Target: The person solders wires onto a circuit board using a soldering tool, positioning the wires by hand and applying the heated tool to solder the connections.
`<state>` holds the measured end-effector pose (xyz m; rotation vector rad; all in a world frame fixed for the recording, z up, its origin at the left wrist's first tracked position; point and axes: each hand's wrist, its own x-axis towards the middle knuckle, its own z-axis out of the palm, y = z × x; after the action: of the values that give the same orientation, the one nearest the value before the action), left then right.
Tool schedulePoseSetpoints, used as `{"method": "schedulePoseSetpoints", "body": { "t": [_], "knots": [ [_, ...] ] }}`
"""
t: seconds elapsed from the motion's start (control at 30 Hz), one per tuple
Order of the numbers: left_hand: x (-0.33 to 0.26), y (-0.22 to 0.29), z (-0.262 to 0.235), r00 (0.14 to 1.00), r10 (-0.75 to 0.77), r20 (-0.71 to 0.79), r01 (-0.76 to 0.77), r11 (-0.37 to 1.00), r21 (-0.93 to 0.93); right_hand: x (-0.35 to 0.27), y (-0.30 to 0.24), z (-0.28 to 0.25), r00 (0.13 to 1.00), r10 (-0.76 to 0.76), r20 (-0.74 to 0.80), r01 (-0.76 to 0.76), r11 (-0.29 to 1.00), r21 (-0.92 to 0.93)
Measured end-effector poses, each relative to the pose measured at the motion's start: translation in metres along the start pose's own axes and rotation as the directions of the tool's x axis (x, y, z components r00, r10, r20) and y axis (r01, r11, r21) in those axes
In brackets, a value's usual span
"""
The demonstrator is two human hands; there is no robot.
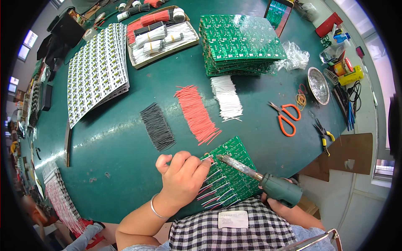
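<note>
Gripping a soldering iron [282,190] in the right hand [275,205], tip over a circuit board [238,157] on the bench [121,167], and pinching closely with the left hand [181,175] at its edge, probably for steadiness, near black wires [157,127], red wires [197,115] and white wires [226,98] seemingly colour-sorted for easy reach.

A black-and-white checked garment [192,234] with a pale rectangular patch [233,219] spreads across the lower centre; a pale bluish sleeve [314,235] shows at lower right; a slim silvery bangle [153,208] circles the left wrist [166,202].
</note>
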<state>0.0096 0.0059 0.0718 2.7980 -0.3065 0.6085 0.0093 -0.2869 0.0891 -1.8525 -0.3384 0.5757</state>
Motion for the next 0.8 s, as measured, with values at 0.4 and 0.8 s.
{"method": "schedulePoseSetpoints", "body": {
  "t": [0.4,0.8],
  "knots": [
    [0.002,-0.001,0.000,1.000,-0.009,-0.029,0.009,1.000,-0.027,0.009,-0.003,0.008,0.985,-0.174,0.012,0.171,0.945,-0.280],
    [0.002,-0.001,0.001,1.000,-0.008,-0.026,0.008,1.000,-0.022,0.015,-0.017,0.008,0.932,-0.361,0.028,0.337,0.838,-0.430]
  ]
}}
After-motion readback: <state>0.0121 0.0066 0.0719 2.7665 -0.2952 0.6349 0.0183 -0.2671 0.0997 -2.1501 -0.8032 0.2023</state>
